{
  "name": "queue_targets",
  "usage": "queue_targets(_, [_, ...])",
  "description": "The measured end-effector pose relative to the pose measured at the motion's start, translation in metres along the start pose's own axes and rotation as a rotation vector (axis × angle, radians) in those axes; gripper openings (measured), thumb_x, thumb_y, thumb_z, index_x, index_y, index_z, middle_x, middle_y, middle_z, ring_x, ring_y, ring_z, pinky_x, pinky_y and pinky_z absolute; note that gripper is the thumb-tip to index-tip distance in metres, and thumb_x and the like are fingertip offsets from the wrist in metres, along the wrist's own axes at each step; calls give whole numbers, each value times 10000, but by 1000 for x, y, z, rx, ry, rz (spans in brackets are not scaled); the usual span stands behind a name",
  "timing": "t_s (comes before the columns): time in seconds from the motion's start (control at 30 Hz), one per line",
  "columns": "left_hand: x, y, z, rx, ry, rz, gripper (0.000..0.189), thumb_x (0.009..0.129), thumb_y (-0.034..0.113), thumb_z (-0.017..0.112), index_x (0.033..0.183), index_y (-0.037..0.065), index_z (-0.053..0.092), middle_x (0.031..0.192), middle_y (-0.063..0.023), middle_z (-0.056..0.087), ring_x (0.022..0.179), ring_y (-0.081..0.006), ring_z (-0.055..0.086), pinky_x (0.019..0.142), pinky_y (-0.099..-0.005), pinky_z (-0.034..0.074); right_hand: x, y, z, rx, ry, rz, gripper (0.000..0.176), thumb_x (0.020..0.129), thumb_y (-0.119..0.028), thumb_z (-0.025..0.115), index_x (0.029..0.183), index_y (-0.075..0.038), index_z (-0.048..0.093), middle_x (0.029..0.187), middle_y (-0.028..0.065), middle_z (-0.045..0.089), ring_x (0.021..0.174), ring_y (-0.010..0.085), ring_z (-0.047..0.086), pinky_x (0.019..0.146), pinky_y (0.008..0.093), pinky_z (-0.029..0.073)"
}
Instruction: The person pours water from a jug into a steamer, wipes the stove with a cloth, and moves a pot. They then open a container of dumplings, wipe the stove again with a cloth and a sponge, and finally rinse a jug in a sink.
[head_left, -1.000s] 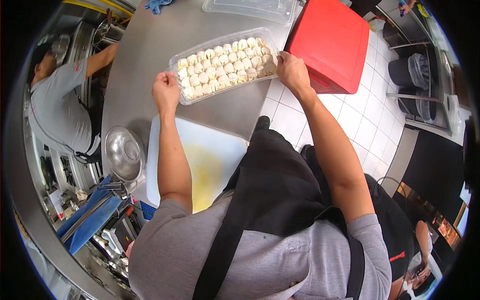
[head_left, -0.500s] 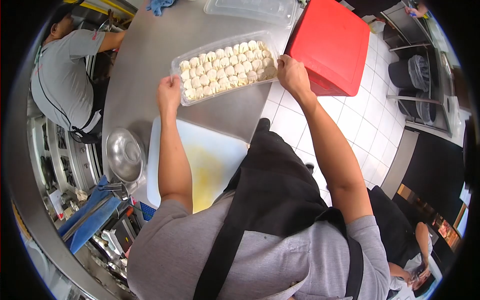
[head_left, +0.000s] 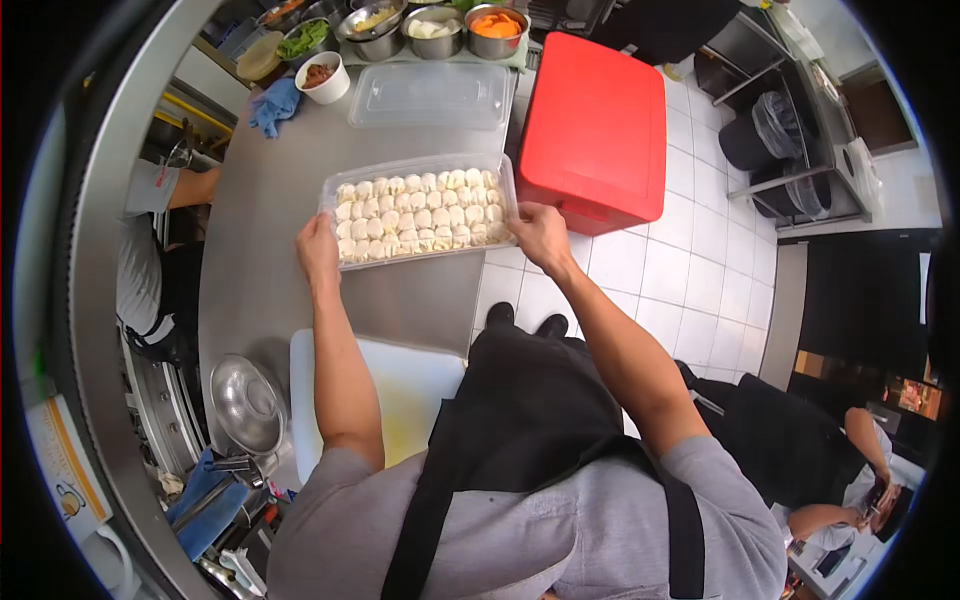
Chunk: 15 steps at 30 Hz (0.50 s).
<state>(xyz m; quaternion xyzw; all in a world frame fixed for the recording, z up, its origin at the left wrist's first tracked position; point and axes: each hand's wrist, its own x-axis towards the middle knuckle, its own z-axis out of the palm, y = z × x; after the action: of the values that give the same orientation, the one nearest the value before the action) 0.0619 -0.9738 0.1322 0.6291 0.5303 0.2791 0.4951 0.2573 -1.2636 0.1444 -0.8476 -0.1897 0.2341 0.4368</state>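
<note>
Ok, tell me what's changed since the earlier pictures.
The plastic container has moved farther from the cutting board and turned closer to parallel with the lid. The view has shifted too, bringing food-filled metal bowls into sight. Nothing was grasped or let go: the left hand and right hand still hold the container's ends, and the dumplings remain inside.

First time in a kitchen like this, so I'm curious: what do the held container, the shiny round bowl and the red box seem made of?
Container: probably clear plastic, smooth; its see-through walls suggest that.
Bowl: apparently polished metal, perhaps steel, given its silvery glints.
Red box: likely moulded plastic, semi-matt, judging by its even colour and rounded corners.
</note>
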Motion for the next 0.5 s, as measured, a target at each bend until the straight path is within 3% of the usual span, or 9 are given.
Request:
queue_targets(0.07, [8, 16, 6, 11, -7, 70, 398, 926, 269, 567, 1104, -72, 666, 1008, -158, 712, 929, -219, 652, 833, -331, 477, -6, 0, 5, 125, 77, 4, 298, 765, -186, 613, 950, 30, 704, 795, 214, 686, 759, 287, 692, 749, 379, 523])
queue_targets(0.17, [36, 53, 30, 99, -90, 78, 406, 925, 267, 578, 1117, -80, 660, 980, -110, 687, 911, -164, 601, 804, -308, 463, 22, -13, -8, 122, 146, -3, 268, 762, -181, 615, 897, 36, 694, 763, 208, 678, 732, 281, 681, 721, 385, 516])
queue_targets(0.3, [90, 70, 62, 174, -94, 124, 391, 922, 267, 580, 1070, -84, 671, 946, -95, 683, 877, -159, 597, 787, -307, 464, 71, -37, -23, 68, 161, -31, 248, 763, -182, 623, 861, 39, 678, 774, 207, 677, 743, 304, 675, 715, 394, 512])
queue_targets(0.37, [100, 83, 65, 190, -44, 232, 384, 915, 275, 592, 1034, -80, 675, 916, -74, 678, 843, -160, 600, 778, -311, 467, 84, -39, -22, 85, 110, -37, 277, 761, -189, 633, 891, 54, 665, 805, 217, 681, 773, 327, 678, 737, 399, 517])
queue_targets(0.5, [107, 73, 53, 79, 12, 140, 411, 913, 309, 595, 1064, -63, 680, 918, -119, 716, 843, -222, 639, 797, -348, 476, 83, -33, -14, 123, -7, -155, 310, 764, -186, 675, 922, 75, 618, 857, 240, 680, 815, 345, 680, 766, 402, 527])
